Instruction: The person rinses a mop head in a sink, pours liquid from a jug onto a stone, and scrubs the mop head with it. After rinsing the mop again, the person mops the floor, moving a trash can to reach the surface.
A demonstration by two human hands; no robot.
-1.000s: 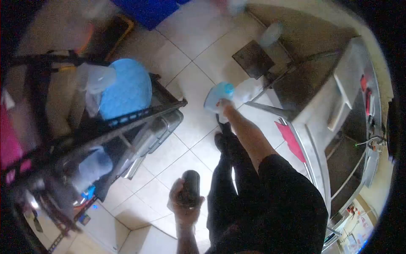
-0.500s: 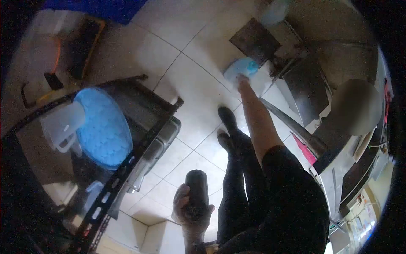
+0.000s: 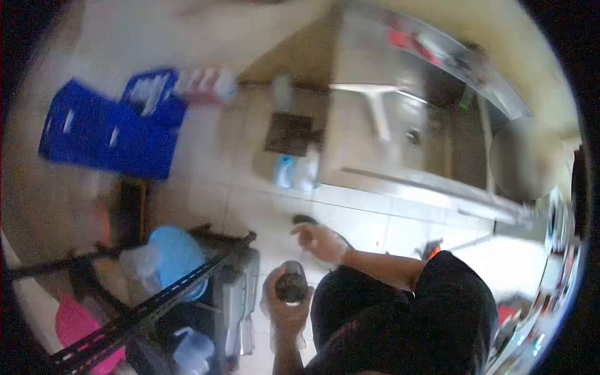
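My left hand [image 3: 284, 317] is wrapped round a dark cylindrical container [image 3: 291, 287], held upright low in front of my body. Its top faces the camera and looks dark inside a paler rim. My right hand [image 3: 320, 244] reaches forward with nothing in it, its fingers apart and slightly smeared by motion. Beyond it on the tiled floor stands a pale jug with a light-blue cap [image 3: 285, 171], apart from my fingers. One dark shoe [image 3: 305, 220] shows just past my right hand.
On the left is a black slotted-metal rack [image 3: 187, 278] with a light-blue oval item [image 3: 177, 259] and a pink item [image 3: 84, 328]. Blue crates [image 3: 112, 137] stand farther off. A steel sink counter [image 3: 359, 134] runs along the right, near a dark square floor plate [image 3: 289, 134].
My right hand has let go of the pale jug, which stays on the floor, and has drawn back towards me. My left hand still grips the container. The view has swung round.
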